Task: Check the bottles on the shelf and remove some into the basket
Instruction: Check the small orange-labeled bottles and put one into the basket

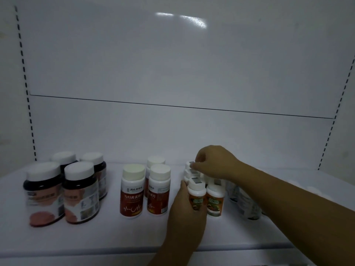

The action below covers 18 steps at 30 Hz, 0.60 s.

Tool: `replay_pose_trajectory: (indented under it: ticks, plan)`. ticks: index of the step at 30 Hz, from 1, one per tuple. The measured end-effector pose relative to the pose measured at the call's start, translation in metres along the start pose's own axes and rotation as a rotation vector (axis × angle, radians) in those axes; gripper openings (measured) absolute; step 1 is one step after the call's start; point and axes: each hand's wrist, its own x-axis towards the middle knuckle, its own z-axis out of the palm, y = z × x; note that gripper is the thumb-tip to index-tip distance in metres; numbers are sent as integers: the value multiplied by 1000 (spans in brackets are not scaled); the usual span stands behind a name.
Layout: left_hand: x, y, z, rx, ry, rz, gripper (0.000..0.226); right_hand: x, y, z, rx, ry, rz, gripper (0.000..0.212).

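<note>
A white shelf (107, 235) carries groups of bottles. Several small orange-and-green labelled bottles with white caps stand right of centre. My left hand (184, 210) grips the front left one (196, 194) around its body. My right hand (213, 162) reaches over the group and pinches the cap of the rear bottle (188, 164). Another small bottle (215, 200) stands beside the gripped one. The basket is not in view.
Several dark jars with white lids (80, 191) stand at the left. Three red-labelled white bottles (132, 192) stand in the middle. Blurred bottles (247, 204) sit partly hidden behind my right forearm. A white back panel (172, 73) closes the shelf behind.
</note>
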Motion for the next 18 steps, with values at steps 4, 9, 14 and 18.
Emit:
replay_pose_trajectory:
  ticks: [4, 9, 14, 18]
  plan:
    - [1, 0, 2, 63, 39, 35, 54, 10, -20, 9, -170, -148, 69, 38]
    - [-10, 1, -2, -34, 77, 66, 66, 10, -21, 3, -92, -15, 57, 41]
    - [-24, 12, -9, -136, 117, 177, 58, -14, -18, -37, 59, 217, 11, 46]
    - [-34, 23, -27, -430, 241, 65, 38, -37, -16, -59, 195, 281, -4, 34]
